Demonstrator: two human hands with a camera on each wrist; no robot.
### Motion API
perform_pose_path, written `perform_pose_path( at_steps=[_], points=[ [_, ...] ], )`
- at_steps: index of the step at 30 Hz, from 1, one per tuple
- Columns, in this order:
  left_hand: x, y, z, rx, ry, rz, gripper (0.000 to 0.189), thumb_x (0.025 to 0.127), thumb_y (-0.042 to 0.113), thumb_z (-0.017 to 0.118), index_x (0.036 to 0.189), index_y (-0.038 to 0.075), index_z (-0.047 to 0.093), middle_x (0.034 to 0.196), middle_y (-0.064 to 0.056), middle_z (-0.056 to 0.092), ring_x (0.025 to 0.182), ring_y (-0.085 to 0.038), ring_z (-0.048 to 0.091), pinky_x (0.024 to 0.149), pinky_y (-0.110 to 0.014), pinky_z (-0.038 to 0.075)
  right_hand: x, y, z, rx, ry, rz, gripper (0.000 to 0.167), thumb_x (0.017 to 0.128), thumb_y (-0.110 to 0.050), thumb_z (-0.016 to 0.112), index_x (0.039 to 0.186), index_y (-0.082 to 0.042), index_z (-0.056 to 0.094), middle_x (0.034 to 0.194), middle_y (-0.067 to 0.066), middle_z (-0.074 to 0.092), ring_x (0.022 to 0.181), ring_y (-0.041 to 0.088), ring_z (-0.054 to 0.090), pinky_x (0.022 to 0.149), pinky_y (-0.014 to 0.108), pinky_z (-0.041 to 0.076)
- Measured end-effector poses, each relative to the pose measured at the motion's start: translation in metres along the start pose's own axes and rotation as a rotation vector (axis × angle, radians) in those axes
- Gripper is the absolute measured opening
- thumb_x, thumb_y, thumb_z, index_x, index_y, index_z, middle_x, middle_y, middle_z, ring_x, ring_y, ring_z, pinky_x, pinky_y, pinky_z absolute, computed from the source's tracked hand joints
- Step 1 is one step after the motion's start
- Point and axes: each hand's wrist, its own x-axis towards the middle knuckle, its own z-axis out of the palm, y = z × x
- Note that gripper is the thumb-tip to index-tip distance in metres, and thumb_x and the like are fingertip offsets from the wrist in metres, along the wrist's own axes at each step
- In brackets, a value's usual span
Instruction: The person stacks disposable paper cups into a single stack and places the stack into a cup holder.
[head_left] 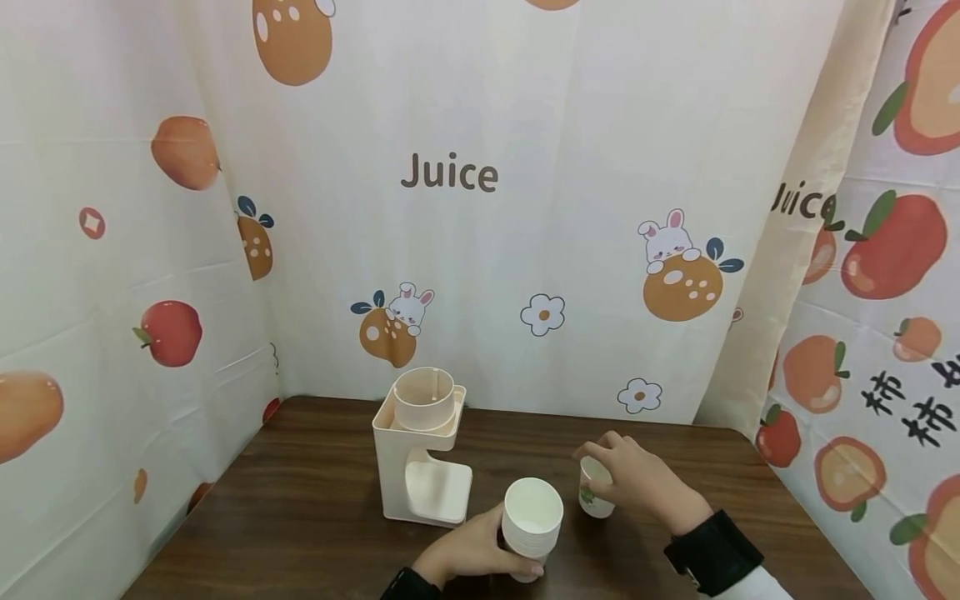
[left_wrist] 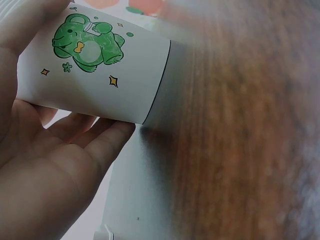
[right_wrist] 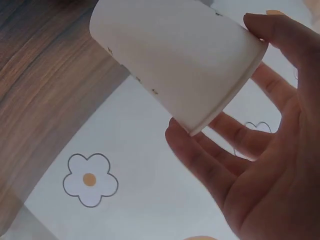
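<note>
In the head view my left hand (head_left: 474,546) grips a stack of nested white paper cups (head_left: 532,521), rims up, at the table's front. A green cartoon animal is printed on the lowest cup's side (left_wrist: 90,55) in the left wrist view. To the right, my right hand (head_left: 645,479) pinches a single paper cup (head_left: 595,487) from above. Its thumb and fingers (right_wrist: 192,145) sit at the cup's rim in the right wrist view. Left of both hands stands a cream-coloured stand (head_left: 397,467) with a round tube (head_left: 425,404) on top and a flat base (head_left: 441,492).
The dark wood-grain table (head_left: 300,500) runs back to a white curtain (head_left: 480,250) printed with fruit, rabbits and flowers. Similar printed curtains hang close along the left (head_left: 82,333) and right sides.
</note>
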Motion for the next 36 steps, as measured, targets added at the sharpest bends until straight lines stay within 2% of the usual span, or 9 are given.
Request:
perform_pose_path(
  at_steps=[9, 18, 26, 36],
  points=[
    [0.000, -0.001, -0.001, -0.005, -0.007, -0.006, 0.074, 0.082, 0.021, 0.085, 0.143, 0.027, 0.043, 0.122, 0.014, 0.062, 0.113, -0.009, 0.058, 0.095, -0.035, 0.043, -0.013, -0.012, -0.019, 0.020, 0.063, -0.097, 0.026, 0.092, -0.031, 0.074, 0.117, -0.037, 0.068, 0.111, -0.005, 0.057, 0.104, 0.023, 0.056, 0.067, 0.036, 0.052],
    [0.000, 0.000, 0.000, -0.010, -0.008, 0.001, 0.074, 0.082, 0.020, 0.085, 0.142, 0.028, 0.044, 0.122, 0.013, 0.062, 0.113, -0.009, 0.057, 0.096, -0.035, 0.043, -0.021, -0.028, -0.044, 0.025, 0.088, -0.181, 0.032, 0.092, -0.028, 0.075, 0.121, -0.036, 0.066, 0.119, 0.002, 0.059, 0.107, 0.026, 0.057, 0.074, 0.041, 0.054],
    [-0.002, 0.001, 0.000, 0.005, -0.003, -0.001, 0.074, 0.081, 0.022, 0.085, 0.142, 0.028, 0.043, 0.122, 0.014, 0.062, 0.114, -0.009, 0.057, 0.099, -0.038, 0.041, -0.028, -0.044, -0.063, 0.025, 0.124, -0.261, 0.041, 0.094, -0.032, 0.073, 0.134, -0.032, 0.062, 0.127, 0.006, 0.059, 0.115, 0.028, 0.057, 0.080, 0.042, 0.056],
    [0.000, 0.001, -0.002, -0.034, -0.049, 0.019, 0.076, 0.084, 0.023, 0.083, 0.146, 0.028, 0.038, 0.126, 0.011, 0.060, 0.117, -0.010, 0.056, 0.101, -0.040, 0.040, -0.029, -0.066, -0.078, 0.035, 0.184, -0.354, 0.047, 0.096, -0.033, 0.070, 0.141, -0.033, 0.056, 0.134, 0.007, 0.057, 0.118, 0.026, 0.057, 0.080, 0.037, 0.057]
  ],
)
